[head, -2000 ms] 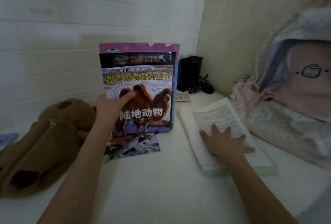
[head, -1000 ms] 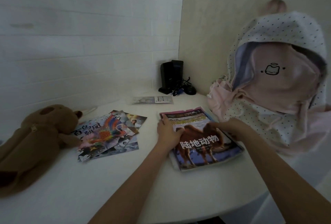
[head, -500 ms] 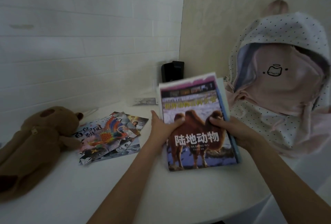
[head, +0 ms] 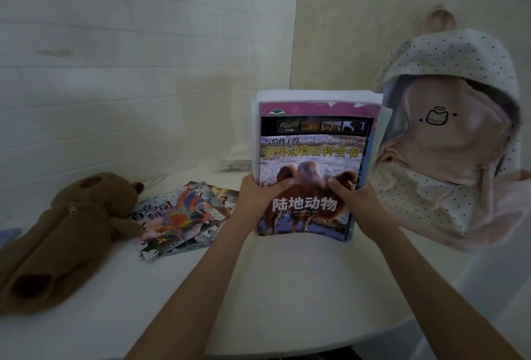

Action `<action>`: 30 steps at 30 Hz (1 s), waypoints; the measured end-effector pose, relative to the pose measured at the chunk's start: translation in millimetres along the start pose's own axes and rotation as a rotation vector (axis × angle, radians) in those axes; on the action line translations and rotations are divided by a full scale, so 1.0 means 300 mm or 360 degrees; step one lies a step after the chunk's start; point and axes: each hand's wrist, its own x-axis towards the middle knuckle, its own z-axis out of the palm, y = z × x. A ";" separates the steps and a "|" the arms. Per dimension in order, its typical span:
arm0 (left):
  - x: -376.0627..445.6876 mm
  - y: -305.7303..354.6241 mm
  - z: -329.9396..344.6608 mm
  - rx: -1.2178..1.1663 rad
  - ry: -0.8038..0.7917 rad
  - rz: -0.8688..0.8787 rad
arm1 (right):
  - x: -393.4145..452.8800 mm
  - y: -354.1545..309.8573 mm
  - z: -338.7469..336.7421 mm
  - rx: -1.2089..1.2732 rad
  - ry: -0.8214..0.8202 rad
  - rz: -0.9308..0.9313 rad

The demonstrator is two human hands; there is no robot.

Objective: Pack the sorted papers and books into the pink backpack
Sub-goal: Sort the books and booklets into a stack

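A stack of books and white papers (head: 313, 141), with a camel-cover book in front, stands upright on its lower edge on the white table (head: 287, 287). My left hand (head: 258, 195) grips its left side and my right hand (head: 353, 195) grips its right side, thumbs on the cover. The pink backpack (head: 448, 141), dotted white lining showing at its open top, leans against the wall just right of the stack. A few colourful picture books (head: 178, 216) lie flat on the table to the left.
A brown plush toy (head: 63, 233) lies at the left of the table. A small packet (head: 232, 165) lies by the back wall behind the stack. The table's rounded front edge curves at the lower right. A blue item shows at the far left edge.
The stack lay flat on the table a second ago; both hands have tilted it up until it stands nearly vertical, closer to the camera.
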 end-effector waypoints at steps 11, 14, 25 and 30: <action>-0.013 -0.108 0.066 0.1595 -0.0239 -0.0287 | 0.072 0.017 -0.049 -0.1477 -0.0290 0.0321; -0.024 -0.125 0.097 0.1918 -0.0025 -0.0188 | 0.054 0.094 -0.039 -0.1752 -0.0073 0.0341; 0.028 -0.191 0.068 0.1817 -0.0747 -0.0120 | 0.025 0.144 0.078 -0.2264 -0.0598 0.0230; 0.034 -0.057 -0.099 0.1265 -0.0555 0.0026 | -0.012 0.027 0.265 -0.2291 -0.0489 -0.0175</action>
